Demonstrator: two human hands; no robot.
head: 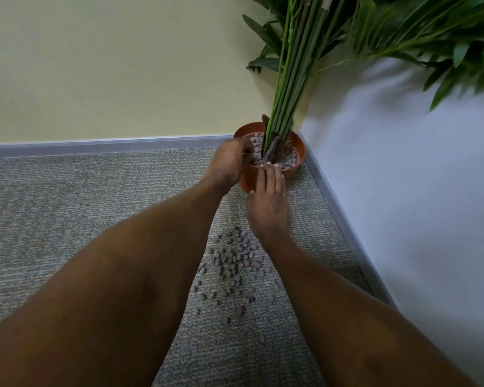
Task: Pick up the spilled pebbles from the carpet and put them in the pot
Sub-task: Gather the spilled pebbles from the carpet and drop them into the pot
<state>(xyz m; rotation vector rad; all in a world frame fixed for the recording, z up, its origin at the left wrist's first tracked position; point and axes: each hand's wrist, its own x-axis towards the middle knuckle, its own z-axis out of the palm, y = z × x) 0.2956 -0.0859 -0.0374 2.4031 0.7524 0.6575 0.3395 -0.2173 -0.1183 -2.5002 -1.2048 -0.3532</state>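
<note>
A terracotta pot with tall green stems stands in the corner, filled with grey-pink pebbles. My left hand is at the pot's near-left rim, fingers curled over the pebbles inside; whether it holds any is hidden. My right hand lies flat, palm down, with its fingertips resting on the pot's near rim and several pebbles right at the fingertips. A scatter of spilled pebbles lies on the grey carpet between my two forearms, a short way in front of the pot.
A yellow wall runs behind the pot and a pale blue wall runs along the right, both with grey skirting. Green leaves overhang the upper right. Carpet stretches open to the left.
</note>
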